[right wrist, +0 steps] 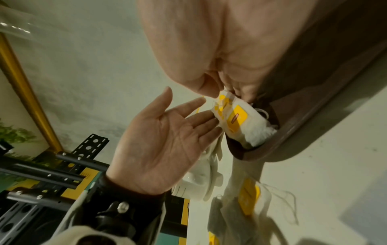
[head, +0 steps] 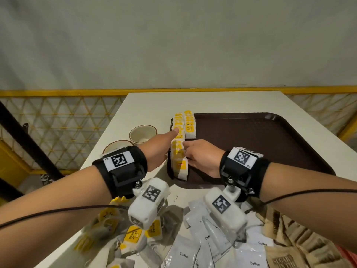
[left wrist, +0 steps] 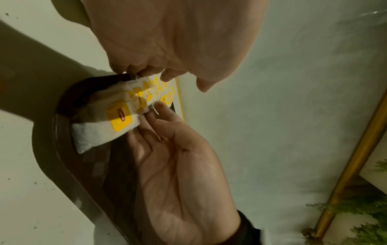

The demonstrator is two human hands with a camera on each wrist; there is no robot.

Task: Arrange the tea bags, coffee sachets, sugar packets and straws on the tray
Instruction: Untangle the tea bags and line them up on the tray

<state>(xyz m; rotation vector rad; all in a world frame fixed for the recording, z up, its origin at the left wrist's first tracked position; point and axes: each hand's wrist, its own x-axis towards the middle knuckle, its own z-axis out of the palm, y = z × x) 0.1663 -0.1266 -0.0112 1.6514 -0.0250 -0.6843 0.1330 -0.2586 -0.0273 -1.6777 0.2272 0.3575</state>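
A brown tray (head: 251, 144) lies on the white table. Two rows of yellow-labelled tea bags stand along its left edge: a long near row (head: 178, 151) and a short far row (head: 190, 124). My left hand (head: 164, 146) lies flat against the left side of the long row, fingers straight. My right hand (head: 195, 153) touches the row's right side with straight fingers. In the left wrist view the right hand (left wrist: 178, 174) shows an open palm at the tea bags (left wrist: 121, 114). In the right wrist view the left hand (right wrist: 163, 140) presses the tea bags (right wrist: 236, 119) inside the tray (right wrist: 303, 132).
Near the front edge lie loose tea bags (head: 133, 236), white coffee sachets (head: 202, 248) and brown sugar packets (head: 289, 244). Two cream cups (head: 143, 133) (head: 116, 146) stand left of the tray. A yellow mesh fence (head: 58, 120) runs behind the table.
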